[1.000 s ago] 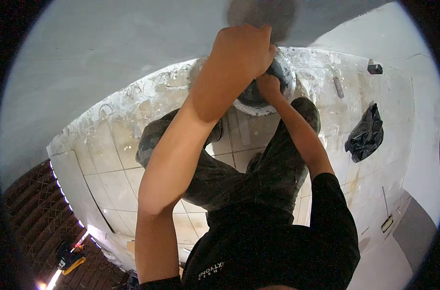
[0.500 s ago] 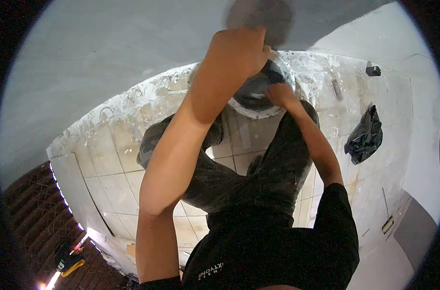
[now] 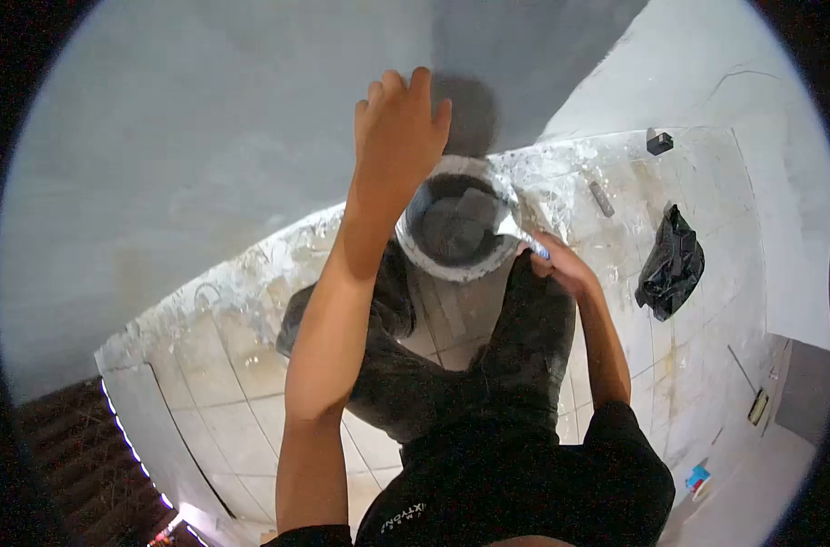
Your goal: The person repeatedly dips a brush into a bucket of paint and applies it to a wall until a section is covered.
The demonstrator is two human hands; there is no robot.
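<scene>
My left hand (image 3: 398, 132) is held up at the grey wall (image 3: 278, 118), back toward me, fingers spread and nothing in them. A round bucket (image 3: 460, 272) with a paint-smeared rim stands on the floor between my knees, dark grey paint (image 3: 447, 232) inside. At its right rim, my right hand (image 3: 561, 262) is closed around the white-and-blue handle of a flat paintbrush (image 3: 510, 225). The brush's wide grey end lies over the paint inside the bucket.
A darker grey patch (image 3: 533, 64) covers the wall behind the bucket, bordering white wall. On the stained tile floor to the right lie a small black box (image 3: 660, 143), a short grey bar (image 3: 602, 199) and a black plastic bag (image 3: 672, 264). A blue-and-white item (image 3: 697, 479) sits lower right.
My left hand has moved left from above the bucket, its fingers now spread. My right hand has drawn out of the bucket to its right rim, bringing the brush handle into view.
</scene>
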